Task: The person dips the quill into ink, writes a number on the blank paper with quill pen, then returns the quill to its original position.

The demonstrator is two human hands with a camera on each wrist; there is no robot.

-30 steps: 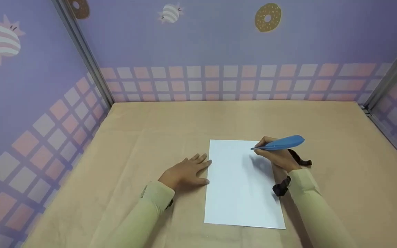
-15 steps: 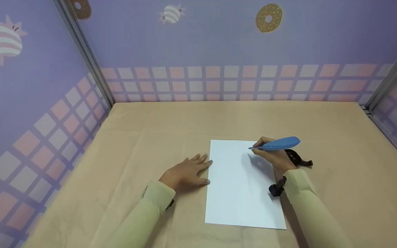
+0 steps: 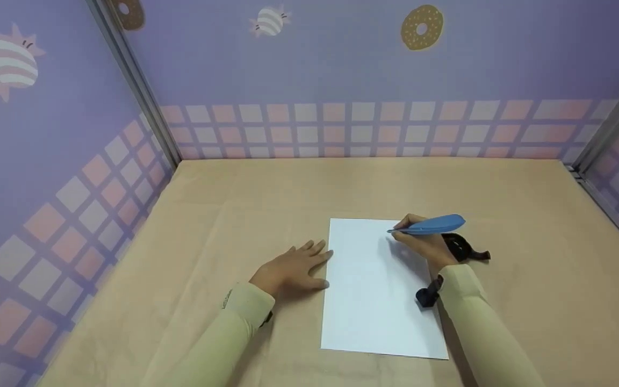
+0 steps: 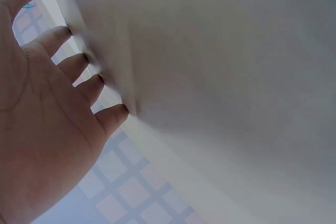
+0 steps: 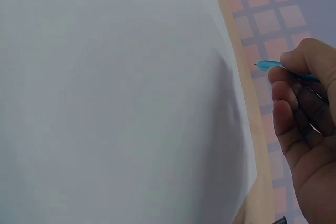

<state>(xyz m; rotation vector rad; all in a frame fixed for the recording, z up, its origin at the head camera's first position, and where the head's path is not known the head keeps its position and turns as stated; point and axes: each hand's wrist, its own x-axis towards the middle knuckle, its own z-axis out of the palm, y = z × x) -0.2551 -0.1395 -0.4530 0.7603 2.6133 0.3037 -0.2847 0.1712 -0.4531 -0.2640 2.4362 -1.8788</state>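
Table (image 3: 266, 188): spreading beyond both hands' fingertips toward a checked wall (image 3: 309, 129).
Paper (image 3: 374, 301): lying between the two hands' fingers, showing no visible mark.
Pen (image 3: 433, 224): drifting slightly leftward, its tip hovering beyond the pinching fingers.
Right hand (image 3: 431, 250): pinching the pen.
Left hand (image 3: 290, 269): resting, fingers spreading apart.

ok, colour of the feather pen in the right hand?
The feather pen is blue; best seen in the head view.
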